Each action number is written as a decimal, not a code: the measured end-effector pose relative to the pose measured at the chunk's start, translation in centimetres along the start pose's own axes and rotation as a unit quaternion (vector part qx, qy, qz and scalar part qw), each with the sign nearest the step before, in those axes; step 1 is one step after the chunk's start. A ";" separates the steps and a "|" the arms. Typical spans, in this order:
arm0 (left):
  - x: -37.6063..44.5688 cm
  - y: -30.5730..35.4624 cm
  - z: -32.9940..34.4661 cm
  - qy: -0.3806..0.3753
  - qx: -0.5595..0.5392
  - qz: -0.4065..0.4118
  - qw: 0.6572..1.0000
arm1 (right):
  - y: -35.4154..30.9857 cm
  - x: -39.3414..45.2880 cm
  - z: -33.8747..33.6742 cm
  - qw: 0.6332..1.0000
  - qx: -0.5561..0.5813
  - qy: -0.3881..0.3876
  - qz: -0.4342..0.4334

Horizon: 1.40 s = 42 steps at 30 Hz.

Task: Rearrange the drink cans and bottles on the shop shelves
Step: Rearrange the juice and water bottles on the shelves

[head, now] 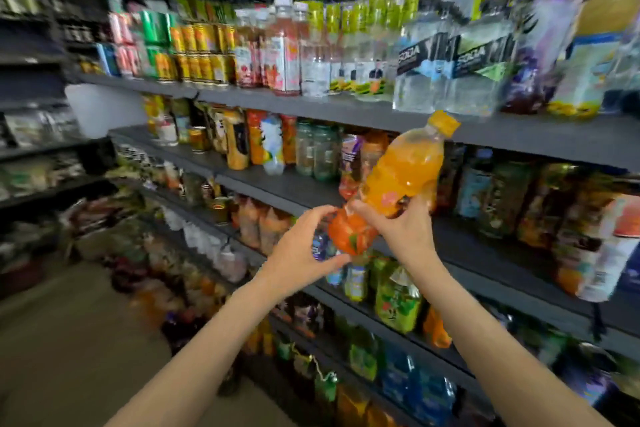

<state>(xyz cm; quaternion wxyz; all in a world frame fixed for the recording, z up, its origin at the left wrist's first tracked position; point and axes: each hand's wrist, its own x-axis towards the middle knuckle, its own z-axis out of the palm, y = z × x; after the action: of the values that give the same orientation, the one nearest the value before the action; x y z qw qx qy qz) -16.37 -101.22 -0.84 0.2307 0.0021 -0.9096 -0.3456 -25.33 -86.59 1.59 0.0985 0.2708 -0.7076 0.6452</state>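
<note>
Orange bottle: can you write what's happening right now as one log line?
orange bottle: held tilted, off shelf | right hand: grips bottle middle | left hand: fingers at bottle base | shelf: behind bottle

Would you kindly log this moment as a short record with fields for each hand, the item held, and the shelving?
item held: orange drink bottle, yellow cap, tilted with the cap up and to the right
right hand: grips the bottle around its middle
left hand: fingers curled at the bottle's lower end
position: in front of the shelves, not on any shelf
upper shelf: cans at left, bottles to the right
image: blurred at edges
</note>
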 end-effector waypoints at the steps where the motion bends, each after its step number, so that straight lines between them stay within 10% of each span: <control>1: -0.2 -1.4 -1.3 0.014 0.002 -0.012 1.000 | -0.2 0.4 2.5 0.999 0.022 -0.021 0.009; 11: 2.7 -17.4 -12.5 0.051 0.087 -0.062 0.993 | 2.5 6.6 22.4 0.977 0.131 -0.157 0.058; 26: 15.4 -40.5 -25.3 0.137 0.120 -0.113 0.977 | 7.1 21.7 42.3 0.976 0.017 -0.196 -0.092; 34: 23.2 -50.4 -36.0 0.243 0.080 -0.011 0.967 | 3.7 26.9 55.1 0.978 -0.036 -0.030 -0.203; 42: 26.3 -62.7 -45.5 0.231 0.068 -0.026 0.970 | 4.3 29.5 68.4 0.980 0.017 0.150 -0.130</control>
<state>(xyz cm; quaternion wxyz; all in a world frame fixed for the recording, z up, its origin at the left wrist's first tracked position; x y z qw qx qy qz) -30.50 -181.79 0.44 0.4253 0.1211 -0.8525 -0.2787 -37.74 -160.12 2.13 0.2823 0.2618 -0.6327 0.6720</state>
